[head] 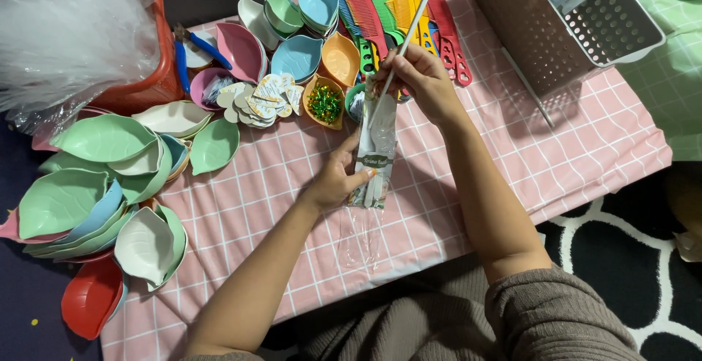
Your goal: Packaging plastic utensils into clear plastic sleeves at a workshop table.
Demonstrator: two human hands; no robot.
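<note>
Two hands packed a clear plastic sleeve over the pink checked surface.

Left of the grip lay stacked pastel leaf-shaped plastic dishes [95, 185]. The left hand [333, 182] was clamped on the long clear plastic sleeve with a printed card [374, 158], near its middle. Just above, the right hand [420, 76] pinched a thin white stick [401, 54], its lower end already inside the sleeve's mouth, its upper part not yet in. Beyond the grip lay bright plastic combs [409, 17]; right of it stood a perforated beige basket [563, 28].

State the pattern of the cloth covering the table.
Pink with a white grid of squares, seen clearly in the head view.
</note>
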